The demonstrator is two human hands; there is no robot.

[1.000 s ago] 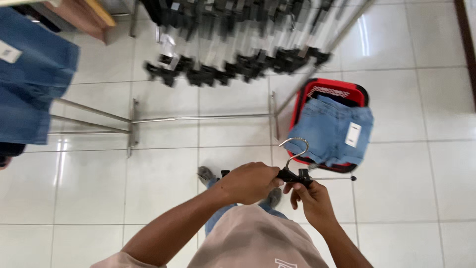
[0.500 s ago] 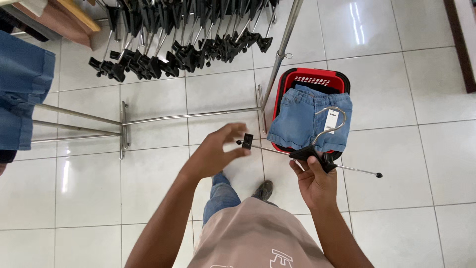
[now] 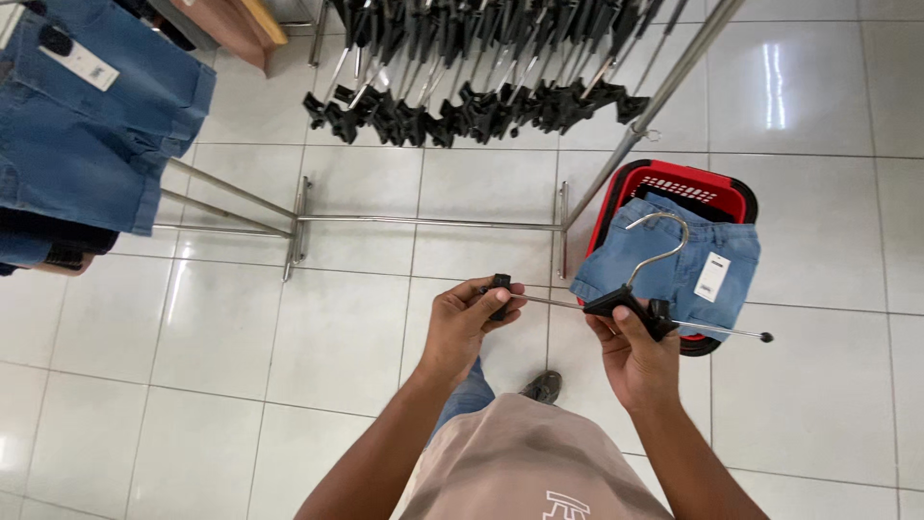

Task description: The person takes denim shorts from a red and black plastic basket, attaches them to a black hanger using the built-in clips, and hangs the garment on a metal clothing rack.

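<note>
Hanger held level between two hands

Clip hanger (image 3: 630,303) with a black body, a silver wire hook and a thin metal bar sits out in front of the person, above the white tiled floor (image 3: 241,337). Its hook curls up over the folded denim shorts (image 3: 674,270), and the bar runs sideways, ending in a small black knob at the far right. The right hand (image 3: 635,361) is closed around the hanger's black middle block, thumb on top. The left hand (image 3: 467,323) pinches a small black clip (image 3: 500,286) at the bar's left end, fingers and thumb pressed shut on it.

Just behind the hanger, the shorts with a white tag lie on top of a red shopping basket (image 3: 693,183) standing on the floor. A chrome clothes rack (image 3: 423,221) crosses the tiles beyond, with a slanted pole rising beside the basket. A row of black hangers (image 3: 462,106) dangles at the top. More denim garments (image 3: 87,125) hang at the upper left
</note>
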